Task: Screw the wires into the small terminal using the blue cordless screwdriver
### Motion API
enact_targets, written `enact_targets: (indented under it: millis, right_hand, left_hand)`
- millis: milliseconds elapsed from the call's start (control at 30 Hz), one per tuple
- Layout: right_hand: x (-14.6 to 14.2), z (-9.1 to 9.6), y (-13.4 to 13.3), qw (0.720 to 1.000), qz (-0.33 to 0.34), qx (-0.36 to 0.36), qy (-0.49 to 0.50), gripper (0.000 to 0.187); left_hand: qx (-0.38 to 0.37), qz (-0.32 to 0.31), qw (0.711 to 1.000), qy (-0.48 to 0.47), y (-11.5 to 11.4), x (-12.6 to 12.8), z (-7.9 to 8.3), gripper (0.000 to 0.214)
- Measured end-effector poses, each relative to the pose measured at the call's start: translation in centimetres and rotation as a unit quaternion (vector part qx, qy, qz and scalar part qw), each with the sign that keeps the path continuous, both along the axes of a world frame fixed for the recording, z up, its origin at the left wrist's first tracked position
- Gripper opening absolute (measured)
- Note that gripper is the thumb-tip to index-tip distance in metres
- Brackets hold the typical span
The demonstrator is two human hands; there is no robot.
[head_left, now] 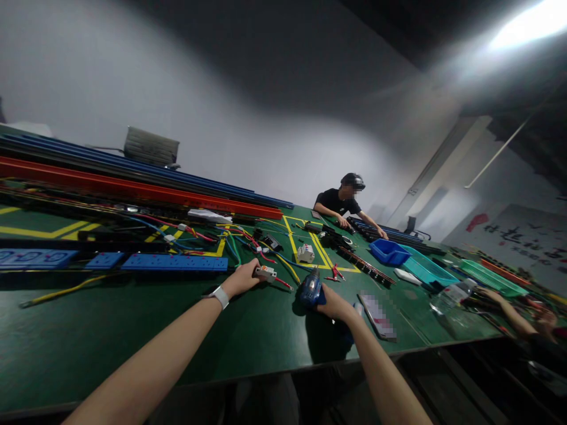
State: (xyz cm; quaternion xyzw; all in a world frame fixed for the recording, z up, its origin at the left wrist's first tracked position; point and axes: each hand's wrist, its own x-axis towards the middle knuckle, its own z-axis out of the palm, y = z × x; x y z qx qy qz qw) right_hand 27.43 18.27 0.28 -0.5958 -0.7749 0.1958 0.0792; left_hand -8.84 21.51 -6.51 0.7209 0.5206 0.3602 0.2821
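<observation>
My left hand [243, 277] is closed on a small grey breaker-like part [266, 273] with a red wire [283, 284] running from it, resting on the green table [133, 330]. My right hand [333, 303] grips a blue power screwdriver [310, 289], its tip pointing toward the small part. A white watch band [220, 296] sits on my left wrist. Both forearms reach in from the bottom edge.
Blue power strips [175, 262], loose coloured wires [239, 239] and long red and blue rails [133, 189] lie behind my hands. A white breaker [305, 253], blue bin [388, 251] and teal trays [427, 271] sit to the right. One person works across the table; another's arm [509, 310] is at right.
</observation>
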Motion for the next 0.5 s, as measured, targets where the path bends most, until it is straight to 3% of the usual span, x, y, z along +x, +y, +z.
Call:
enact_targets:
  millis: [233,367,500]
  right_hand:
    - [0.1,0.1,-0.6,0.999,-0.013,0.031,0.040,0.089]
    - [-0.5,0.9,-1.7,0.989,-0.027,0.037,0.137,0.092]
    - [-1.7,2.8,-3.0,0.960,-0.046,0.042,0.273,0.085]
  left_hand:
    - [0.022,0.027,0.999,0.035,0.3,0.2,0.0,0.027]
    - [0.027,0.049,0.997,0.049,0.9,0.1,-0.3,0.025]
    - [0.038,0.046,0.997,0.044,1.5,0.0,-0.5,0.022]
